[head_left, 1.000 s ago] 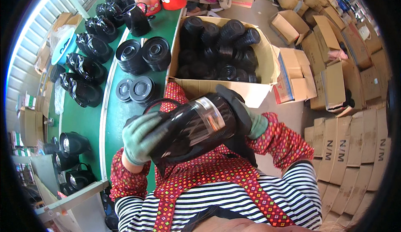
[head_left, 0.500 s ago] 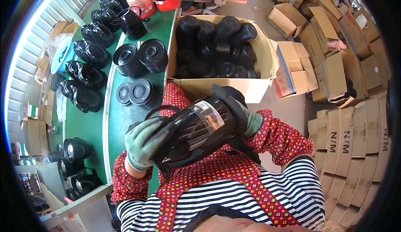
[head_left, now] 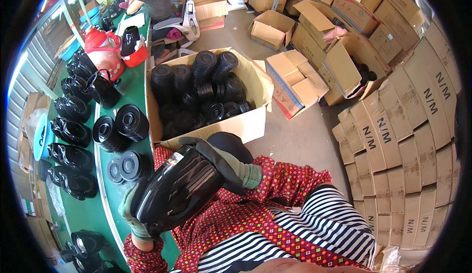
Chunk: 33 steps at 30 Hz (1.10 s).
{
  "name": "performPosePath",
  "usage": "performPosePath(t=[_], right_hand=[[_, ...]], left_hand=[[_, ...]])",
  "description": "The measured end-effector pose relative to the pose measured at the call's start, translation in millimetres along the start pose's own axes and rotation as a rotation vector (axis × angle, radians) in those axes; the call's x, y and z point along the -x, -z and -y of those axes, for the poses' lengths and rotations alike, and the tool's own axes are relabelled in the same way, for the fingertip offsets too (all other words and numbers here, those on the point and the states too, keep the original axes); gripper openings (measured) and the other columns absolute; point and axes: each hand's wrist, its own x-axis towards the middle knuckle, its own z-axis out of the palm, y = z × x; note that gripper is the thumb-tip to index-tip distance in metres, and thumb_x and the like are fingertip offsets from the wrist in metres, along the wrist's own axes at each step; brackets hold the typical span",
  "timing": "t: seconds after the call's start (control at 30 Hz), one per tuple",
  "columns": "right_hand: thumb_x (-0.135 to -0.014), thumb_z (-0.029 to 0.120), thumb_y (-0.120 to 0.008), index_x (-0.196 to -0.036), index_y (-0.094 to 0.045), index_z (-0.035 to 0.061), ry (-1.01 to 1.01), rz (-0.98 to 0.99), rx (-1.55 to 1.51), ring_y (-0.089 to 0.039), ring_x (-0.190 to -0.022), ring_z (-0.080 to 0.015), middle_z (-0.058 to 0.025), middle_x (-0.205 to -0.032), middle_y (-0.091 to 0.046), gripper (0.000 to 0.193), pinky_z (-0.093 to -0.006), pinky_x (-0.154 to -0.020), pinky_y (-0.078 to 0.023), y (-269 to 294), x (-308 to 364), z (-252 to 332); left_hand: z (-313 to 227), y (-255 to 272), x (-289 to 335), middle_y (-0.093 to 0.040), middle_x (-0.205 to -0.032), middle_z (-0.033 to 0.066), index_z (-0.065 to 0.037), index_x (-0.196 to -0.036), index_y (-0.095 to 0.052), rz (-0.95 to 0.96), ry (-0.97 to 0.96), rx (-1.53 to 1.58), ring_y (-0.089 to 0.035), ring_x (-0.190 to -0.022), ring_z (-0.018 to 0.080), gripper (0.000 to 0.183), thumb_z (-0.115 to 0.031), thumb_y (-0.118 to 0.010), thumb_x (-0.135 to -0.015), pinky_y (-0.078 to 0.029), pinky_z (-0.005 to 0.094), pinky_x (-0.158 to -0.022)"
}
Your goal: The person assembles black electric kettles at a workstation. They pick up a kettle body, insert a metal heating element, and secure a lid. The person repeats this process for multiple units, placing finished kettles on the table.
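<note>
A large glossy black jug [head_left: 179,192] lies tilted across my lap, a small picture label near its upper end. My left hand [head_left: 132,213], in a green and dark glove, is closed around its lower left end. Gripping the upper right end is my right hand [head_left: 223,165], gloved the same way, its fingers over the rim. The jug's handle is hidden. Just beyond stand stacked black round lids [head_left: 132,166] on the green table [head_left: 110,179].
An open carton [head_left: 246,128] full of black lids stands ahead. Several black jugs [head_left: 71,133] line the table's left side, near a red and pink pot [head_left: 102,51]. Cartons [head_left: 393,140] are piled on the right. A seated person [head_left: 156,0] is at the table's far end.
The view has swung to the right, bringing in the seated person and more cartons. The jug has been rolled in my hands, so its label now shows only at the upper edge.
</note>
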Motion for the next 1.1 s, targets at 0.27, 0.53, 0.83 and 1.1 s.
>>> performPosePath(t=[0.27, 0.53, 0.83, 1.1], right_hand=[[-0.069, 0.066, -0.086, -0.167, -0.032, 0.0078, 0.625, 0.449, 1.188, -0.021, -0.156, -0.0577, -0.0342, -0.171, -0.018, 0.126, -0.0624, -0.125, -0.023, -2, -13, 47], [-0.066, 0.061, -0.089, -0.149, -0.059, 0.0086, 0.700, 0.562, 1.054, -0.041, -0.146, -0.0524, -0.0312, -0.159, -0.041, 0.102, -0.0610, -0.119, -0.034, -16, -20, 42], [-0.104, 0.041, -0.062, -0.147, -0.054, -0.0022, 0.540, -0.108, 0.631, -0.054, -0.140, -0.0331, -0.0202, -0.153, -0.053, 0.062, -0.0442, -0.119, -0.040, 13, -10, -16], [-0.113, 0.036, -0.041, -0.152, -0.051, 0.0001, 0.130, -0.092, -0.054, -0.062, -0.131, -0.0254, -0.0148, -0.146, -0.062, 0.053, -0.0416, -0.114, -0.050, 45, -16, -101]], left_hand=[[53, -56, 55, -0.065, -0.140, 0.0164, 0.000, -0.147, -0.056, 0.330, 0.630, 1.047, -0.067, -0.124, 0.0282, 0.054, -0.014, -0.074, -0.098, -0.055, 0.0435, -0.108], [55, -91, 84, -0.054, -0.155, 0.0110, -0.006, -0.156, -0.046, 0.322, 0.843, 1.326, -0.057, -0.138, 0.0224, 0.053, -0.013, -0.064, -0.106, -0.051, 0.0398, -0.115], [161, -68, 125, -0.052, -0.157, 0.0197, 0.002, -0.157, -0.043, 0.233, 0.593, 1.038, -0.057, -0.137, 0.0256, 0.060, -0.031, -0.056, -0.109, -0.049, 0.0429, -0.115], [20, 13, -17, -0.081, -0.107, 0.0150, 0.003, -0.121, -0.074, 0.300, 0.390, 0.008, -0.077, -0.098, 0.0222, 0.042, -0.001, -0.077, -0.079, -0.060, 0.0359, -0.091]])
